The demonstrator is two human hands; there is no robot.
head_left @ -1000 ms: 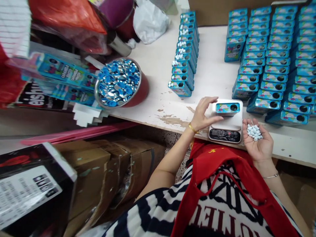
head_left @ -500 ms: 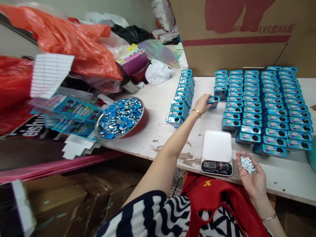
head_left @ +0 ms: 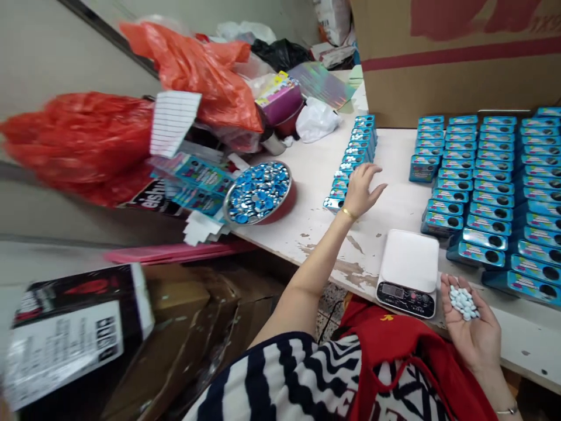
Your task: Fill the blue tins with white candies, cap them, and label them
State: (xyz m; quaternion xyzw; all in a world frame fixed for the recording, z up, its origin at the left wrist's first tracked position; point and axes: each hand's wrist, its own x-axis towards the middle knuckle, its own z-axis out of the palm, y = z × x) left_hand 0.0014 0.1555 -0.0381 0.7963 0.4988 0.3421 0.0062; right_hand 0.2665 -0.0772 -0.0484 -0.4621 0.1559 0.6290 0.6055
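My left hand point(head_left: 363, 190) is open, with thumb and fingers apart and nothing seen between them. It hovers over the right side of the left row of blue boxes point(head_left: 338, 193) and hides part of that row. White or pale pieces show on top of several of these boxes. Palm up at the table's front edge, my right hand point(head_left: 475, 336) cups a small heap of pale blue candies point(head_left: 463, 303). Just left of it stands a white kitchen scale point(head_left: 409, 260), its plate bare. The digits on its display are too faint to read surely.
More blue boxes point(head_left: 453, 196) stand in several rows at the right. A bowl of blue and silver caps point(head_left: 259, 193) sits at the table's left edge. Behind are red plastic bags point(head_left: 210, 82), a white bag point(head_left: 318, 120) and a large carton point(head_left: 442, 88). Cartons point(head_left: 175, 321) lie below the table.
My left hand held a small blue box between the rows; it has let go and moved left to the left row. The right hand still cups the candies. The view has swung left.
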